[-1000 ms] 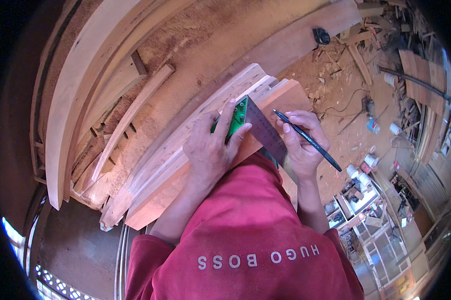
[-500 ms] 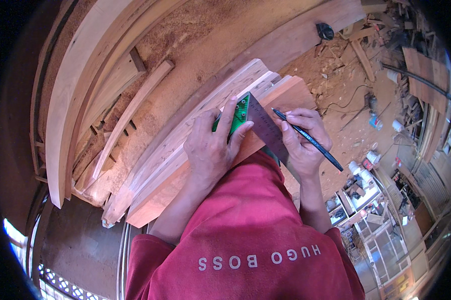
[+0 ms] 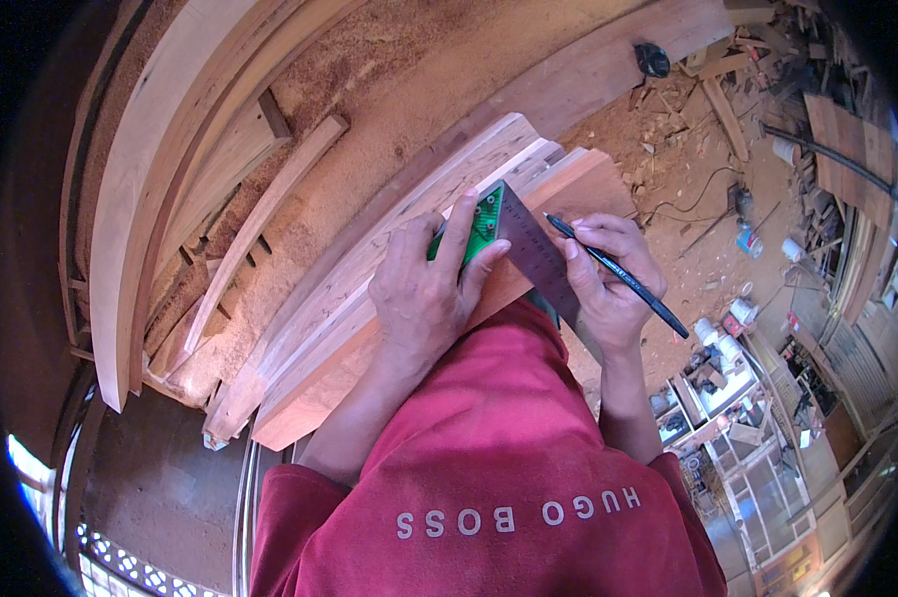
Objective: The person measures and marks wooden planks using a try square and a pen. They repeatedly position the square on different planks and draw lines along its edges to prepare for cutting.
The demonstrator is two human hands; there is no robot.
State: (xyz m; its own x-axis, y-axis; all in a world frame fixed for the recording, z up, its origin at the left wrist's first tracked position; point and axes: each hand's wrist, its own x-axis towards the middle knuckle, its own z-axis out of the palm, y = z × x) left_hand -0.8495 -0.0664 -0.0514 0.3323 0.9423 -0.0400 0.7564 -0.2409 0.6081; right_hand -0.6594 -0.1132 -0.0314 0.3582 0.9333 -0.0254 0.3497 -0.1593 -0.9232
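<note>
My left hand (image 3: 424, 289) presses down on the green stock of a try square (image 3: 484, 224) laid across the stacked wooden planks (image 3: 329, 328). The square's grey metal blade (image 3: 540, 261) runs toward me over the reddish top plank (image 3: 593, 184). My right hand (image 3: 608, 279) holds a dark pencil (image 3: 618, 277), with its tip against the blade's far edge on that plank. Both forearms come in from below, above my red shirt.
A long curved timber (image 3: 160, 199) and a loose wooden strip (image 3: 260, 224) lie on the sawdust-covered surface at left. A dark round object (image 3: 653, 60) sits on a beam at the top. Offcuts, cables and small containers (image 3: 737, 239) litter the floor at right.
The scene has hardly changed: my right hand and pencil have shifted slightly along the square's blade. My left hand stays on the square.
</note>
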